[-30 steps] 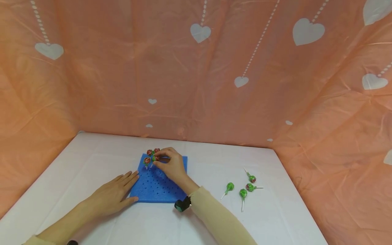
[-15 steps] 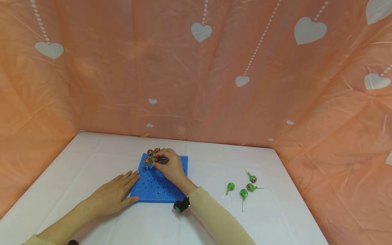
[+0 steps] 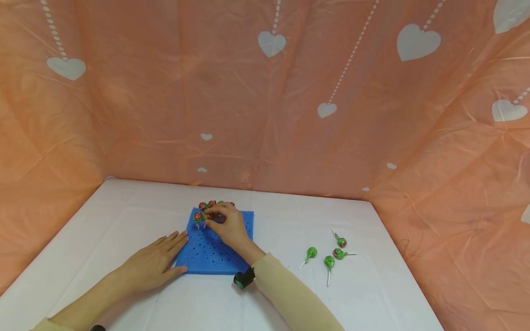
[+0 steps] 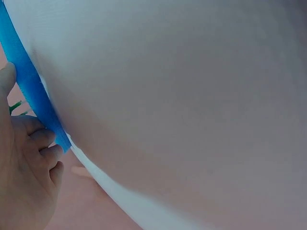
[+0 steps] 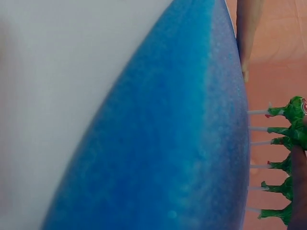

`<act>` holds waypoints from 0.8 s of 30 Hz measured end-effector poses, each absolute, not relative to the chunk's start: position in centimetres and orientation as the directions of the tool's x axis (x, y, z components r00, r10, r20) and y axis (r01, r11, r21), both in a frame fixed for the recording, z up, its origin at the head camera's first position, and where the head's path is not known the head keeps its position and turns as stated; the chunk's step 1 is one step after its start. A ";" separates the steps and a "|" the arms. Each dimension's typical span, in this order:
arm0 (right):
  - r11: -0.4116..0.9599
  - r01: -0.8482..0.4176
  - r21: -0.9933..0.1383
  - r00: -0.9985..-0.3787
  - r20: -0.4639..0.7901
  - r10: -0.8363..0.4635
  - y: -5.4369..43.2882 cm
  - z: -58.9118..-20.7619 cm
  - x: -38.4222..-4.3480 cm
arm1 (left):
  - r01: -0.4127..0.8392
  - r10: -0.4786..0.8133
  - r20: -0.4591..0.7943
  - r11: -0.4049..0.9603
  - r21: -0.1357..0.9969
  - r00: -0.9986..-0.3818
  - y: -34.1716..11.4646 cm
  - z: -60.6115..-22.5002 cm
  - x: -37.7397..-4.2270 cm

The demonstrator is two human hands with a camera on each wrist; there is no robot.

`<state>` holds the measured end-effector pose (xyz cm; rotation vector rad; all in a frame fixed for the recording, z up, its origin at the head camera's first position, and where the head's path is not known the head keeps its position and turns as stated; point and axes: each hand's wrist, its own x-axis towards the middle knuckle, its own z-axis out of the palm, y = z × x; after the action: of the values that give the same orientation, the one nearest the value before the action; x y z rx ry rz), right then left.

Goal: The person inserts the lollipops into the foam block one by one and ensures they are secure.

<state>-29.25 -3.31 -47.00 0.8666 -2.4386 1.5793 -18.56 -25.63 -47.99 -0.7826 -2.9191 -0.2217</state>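
Four loose lollipops [image 3: 329,262] lay on the white table [image 3: 381,285], to the right of a blue board [image 3: 207,262] dotted with small holes; only the head view showed them. One stick pointed away toward the far side, one to the right, and two toward the near edge.

More lollipops stood upright along the far part of the board, partly covered in the head view by the right hand [image 3: 232,230]. That hand pinched the head of one red-and-green lollipop [image 3: 207,217] between thumb and fingers, just beside another standing lollipop [image 3: 198,216] on its left. The right wrist view caught what the head view hid: six pale sticks meeting the board's top face side by side, with green wrapper gathered at their upper ends. It cut off most of the pinching hand.

The left hand [image 3: 155,262] held nothing in its grasp; its fingers lay extended and apart, fingertips at the board's left edge, thumb at the near corner. From the left wrist, the board's side wall filled a narrow blue strip, thumb and fingers resting against it, and bits of green wrapper [image 4: 15,106] showed beyond. Only the head view took in the orange drape [image 3: 248,115] with its pale hearts.
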 end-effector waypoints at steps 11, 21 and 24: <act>0.339 -0.543 -0.768 -0.818 0.391 -0.422 -3.2 -47.1 -29.5 | 0.508 0.491 0.151 0.854 0.109 -0.858 -25.5 -47.9 -18.6; 0.325 -0.559 -0.763 -0.805 0.405 -0.433 -3.1 -46.8 -29.2 | 0.512 0.493 0.156 0.851 0.115 -0.856 -25.6 -48.1 -18.6; 0.310 -0.562 -0.767 -0.800 0.409 -0.440 -3.0 -46.7 -29.1 | 0.508 0.490 0.150 0.853 0.122 -0.859 -25.6 -48.1 -18.6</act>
<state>-29.10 -2.96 -46.71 0.9391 -2.4402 1.5084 -18.57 -25.58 -48.06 -0.7881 -2.9138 -0.2390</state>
